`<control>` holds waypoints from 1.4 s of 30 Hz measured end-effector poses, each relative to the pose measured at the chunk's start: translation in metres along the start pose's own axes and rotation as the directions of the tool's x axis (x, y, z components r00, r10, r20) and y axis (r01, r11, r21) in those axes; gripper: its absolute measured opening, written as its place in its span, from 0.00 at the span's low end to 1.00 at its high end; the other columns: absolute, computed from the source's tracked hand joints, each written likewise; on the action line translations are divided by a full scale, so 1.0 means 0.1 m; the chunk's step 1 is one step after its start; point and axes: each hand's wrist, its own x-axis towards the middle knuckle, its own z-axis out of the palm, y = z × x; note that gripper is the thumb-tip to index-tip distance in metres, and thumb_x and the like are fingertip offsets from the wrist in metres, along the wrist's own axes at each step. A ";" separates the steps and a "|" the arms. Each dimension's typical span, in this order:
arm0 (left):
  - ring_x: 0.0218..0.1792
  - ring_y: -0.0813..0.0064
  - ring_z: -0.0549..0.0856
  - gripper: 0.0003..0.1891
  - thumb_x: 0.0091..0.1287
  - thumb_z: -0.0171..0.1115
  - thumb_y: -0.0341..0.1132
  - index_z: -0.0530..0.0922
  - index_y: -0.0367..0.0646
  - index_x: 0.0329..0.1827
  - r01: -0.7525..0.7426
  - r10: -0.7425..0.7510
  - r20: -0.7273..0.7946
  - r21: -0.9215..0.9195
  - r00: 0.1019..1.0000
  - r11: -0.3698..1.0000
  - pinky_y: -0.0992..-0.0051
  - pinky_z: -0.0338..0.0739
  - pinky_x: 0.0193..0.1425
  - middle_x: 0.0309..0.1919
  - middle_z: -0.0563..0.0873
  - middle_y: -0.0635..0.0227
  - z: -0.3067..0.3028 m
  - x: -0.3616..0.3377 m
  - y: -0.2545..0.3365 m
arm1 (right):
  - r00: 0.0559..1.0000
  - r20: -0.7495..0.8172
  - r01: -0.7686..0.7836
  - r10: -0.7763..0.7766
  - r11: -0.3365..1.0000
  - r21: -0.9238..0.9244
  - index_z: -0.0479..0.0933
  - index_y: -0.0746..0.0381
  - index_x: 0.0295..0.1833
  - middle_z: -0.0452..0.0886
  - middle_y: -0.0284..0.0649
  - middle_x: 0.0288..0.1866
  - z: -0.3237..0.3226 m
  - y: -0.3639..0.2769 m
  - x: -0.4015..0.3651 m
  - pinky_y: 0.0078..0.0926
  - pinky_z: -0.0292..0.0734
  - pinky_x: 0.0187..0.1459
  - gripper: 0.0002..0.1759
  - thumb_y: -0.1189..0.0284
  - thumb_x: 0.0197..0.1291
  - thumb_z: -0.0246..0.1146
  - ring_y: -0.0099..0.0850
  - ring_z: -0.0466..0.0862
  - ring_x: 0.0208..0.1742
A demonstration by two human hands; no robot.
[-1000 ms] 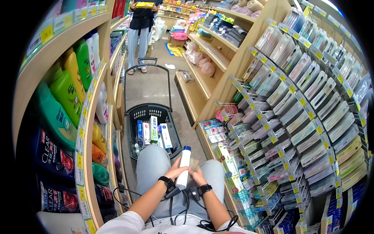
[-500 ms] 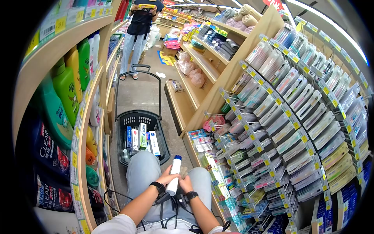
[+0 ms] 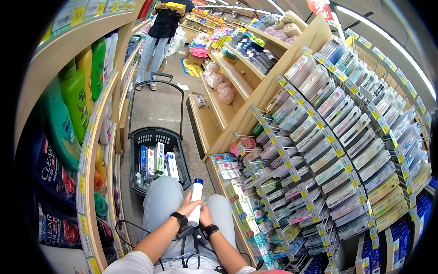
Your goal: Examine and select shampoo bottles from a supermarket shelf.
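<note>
Head view shows my left hand point(image 3: 188, 207) still wrapped around the lower half of the white bottle point(image 3: 196, 199), and my right hand point(image 3: 205, 213) still closed on its base, as a second ago. The bottle stays upright in the grip, blue cap point(image 3: 198, 181) uppermost. The black basket point(image 3: 150, 131) sits just beyond the grip. Everything has slid left in frame.
</note>
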 end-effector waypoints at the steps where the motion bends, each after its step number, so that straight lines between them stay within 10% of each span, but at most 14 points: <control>1: 0.50 0.66 0.75 0.44 0.50 0.61 0.30 0.47 0.43 0.70 0.002 -0.002 -0.008 -0.012 1.000 1.000 0.72 0.74 0.48 0.54 0.70 0.58 0.02 -0.01 0.04 | 1.000 -0.003 -0.029 0.029 0.998 0.047 0.74 0.71 0.43 0.81 0.45 0.37 0.02 0.04 0.03 0.27 0.76 0.36 0.14 0.70 0.57 0.57 0.31 0.81 0.36; 7: 0.43 0.68 0.76 0.36 0.52 0.59 0.27 0.54 0.48 0.65 -0.012 0.011 -0.009 -0.157 1.000 0.988 0.70 0.75 0.43 0.45 0.72 0.62 0.04 -0.02 0.08 | 0.988 0.047 -0.156 0.150 0.889 0.431 0.72 0.68 0.46 0.81 0.43 0.36 0.04 -0.26 -0.09 0.24 0.77 0.32 0.14 0.70 0.58 0.56 0.30 0.82 0.33; 42: 0.41 0.66 0.78 0.30 0.58 0.52 0.29 0.55 0.57 0.64 0.048 -0.045 0.017 -0.293 0.999 0.955 0.65 0.79 0.40 0.43 0.72 0.62 0.04 -0.02 0.06 | 0.983 0.039 -0.176 0.180 0.856 0.487 0.78 0.69 0.34 0.81 0.43 0.27 0.01 -0.44 -0.15 0.25 0.75 0.25 0.13 0.70 0.55 0.52 0.30 0.82 0.25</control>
